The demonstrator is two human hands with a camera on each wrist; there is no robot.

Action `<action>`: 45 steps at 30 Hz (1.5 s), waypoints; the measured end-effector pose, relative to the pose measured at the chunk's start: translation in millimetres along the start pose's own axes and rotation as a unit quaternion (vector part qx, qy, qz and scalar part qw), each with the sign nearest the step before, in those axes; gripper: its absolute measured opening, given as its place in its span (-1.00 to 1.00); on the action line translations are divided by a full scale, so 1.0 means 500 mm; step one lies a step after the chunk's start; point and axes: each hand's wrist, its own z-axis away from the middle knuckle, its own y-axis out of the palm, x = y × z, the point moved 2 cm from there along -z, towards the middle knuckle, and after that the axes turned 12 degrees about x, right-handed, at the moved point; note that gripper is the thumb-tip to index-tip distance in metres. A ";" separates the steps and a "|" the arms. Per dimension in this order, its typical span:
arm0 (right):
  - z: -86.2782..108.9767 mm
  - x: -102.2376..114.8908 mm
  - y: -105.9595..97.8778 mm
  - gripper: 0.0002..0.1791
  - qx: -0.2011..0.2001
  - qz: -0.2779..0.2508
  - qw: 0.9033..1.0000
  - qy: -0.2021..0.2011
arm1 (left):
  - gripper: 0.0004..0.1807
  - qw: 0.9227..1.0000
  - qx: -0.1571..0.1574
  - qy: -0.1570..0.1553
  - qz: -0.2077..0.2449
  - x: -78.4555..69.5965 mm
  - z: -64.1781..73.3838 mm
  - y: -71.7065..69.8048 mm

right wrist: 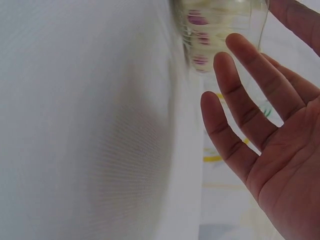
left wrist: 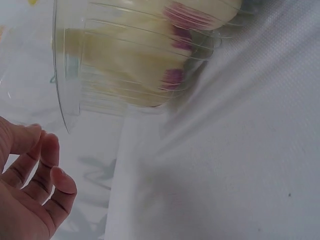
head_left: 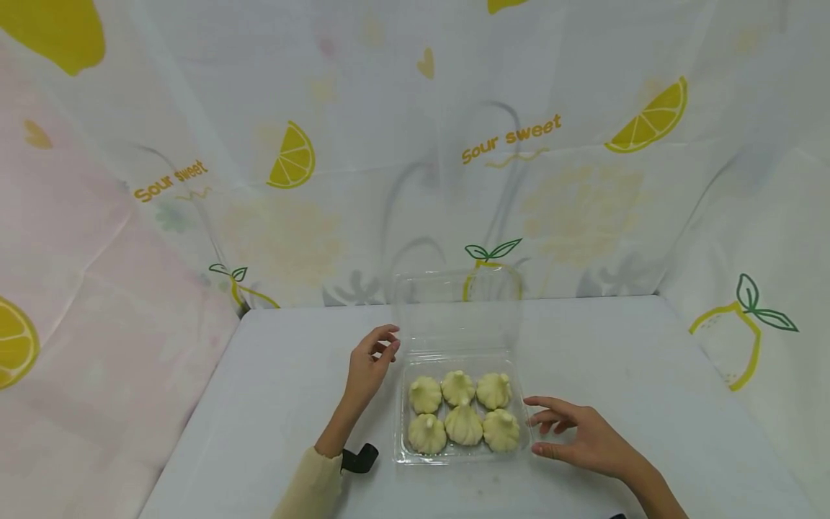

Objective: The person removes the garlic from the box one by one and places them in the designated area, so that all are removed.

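Note:
A clear plastic clamshell box point(head_left: 398, 432) stands on the table with its lid point(head_left: 428, 317) raised at the back. Several pale garlic bulbs point(head_left: 463, 425) sit inside in two rows; purple streaks show low on the bulbs point(left wrist: 135, 55) in the left wrist view. Beside the lid's left edge is my left hand point(head_left: 371, 364), fingers loosely bent, fingertips right by the clear plastic. My right hand point(head_left: 580, 436) is at the box's right side, fingers spread and gently curved, fingertips close to the wall. In the right wrist view its palm point(right wrist: 290, 165) holds nothing.
White cloth covers the table point(head_left: 292, 375). Behind it hangs a curtain point(head_left: 363, 216) printed with lemons and lettering, which also runs along both sides. A black wrist-worn device point(head_left: 360, 458) sticks out at the left sleeve cuff.

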 end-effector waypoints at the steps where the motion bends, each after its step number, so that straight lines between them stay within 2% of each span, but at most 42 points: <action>1: 0.000 0.000 0.000 -0.30 -0.001 0.000 1.000 -0.001 | -0.73 1.000 0.000 -0.002 0.003 0.006 0.000 0.001; 6: -0.001 0.001 0.000 -0.30 -0.001 -0.002 1.000 -0.005 | -0.72 1.000 0.006 -0.013 0.015 0.017 0.001 0.001; 10: -0.001 0.003 -0.001 -0.31 0.000 -0.003 1.000 -0.007 | -0.72 1.000 0.010 -0.024 0.009 0.015 0.000 0.002; 16: 0.000 -0.001 0.000 -0.30 -0.002 -0.002 1.000 -0.007 | -0.71 1.000 0.012 -0.018 0.005 -0.043 0.004 -0.004; 17: 0.000 -0.001 0.000 -0.30 -0.002 -0.002 1.000 -0.007 | -0.71 1.000 0.010 -0.021 0.009 -0.045 0.004 -0.004; 23: 0.000 -0.001 0.000 -0.29 -0.005 0.003 1.000 -0.003 | -0.71 1.000 -0.006 -0.029 0.001 0.012 -0.004 0.006; 29: 0.000 0.002 -0.001 -0.30 -0.004 0.002 1.000 0.001 | -0.73 0.999 -0.015 -0.034 0.004 0.026 -0.005 0.009; 32: 0.000 0.003 -0.002 -0.31 0.000 -0.007 1.000 0.003 | -0.73 0.999 -0.014 -0.034 -0.002 0.012 -0.004 0.009; 38: 0.000 0.004 -0.002 -0.31 0.002 -0.015 1.000 0.003 | -0.74 0.999 0.003 -0.034 0.004 -0.046 -0.001 -0.002; 40: 0.000 0.004 -0.002 -0.31 0.001 -0.016 1.000 0.002 | -0.75 0.999 0.004 -0.040 0.005 -0.037 -0.001 -0.001; 45: 0.000 0.003 -0.002 -0.30 0.001 -0.018 1.000 -0.001 | -0.74 0.998 0.004 -0.057 -0.005 0.012 -0.006 0.005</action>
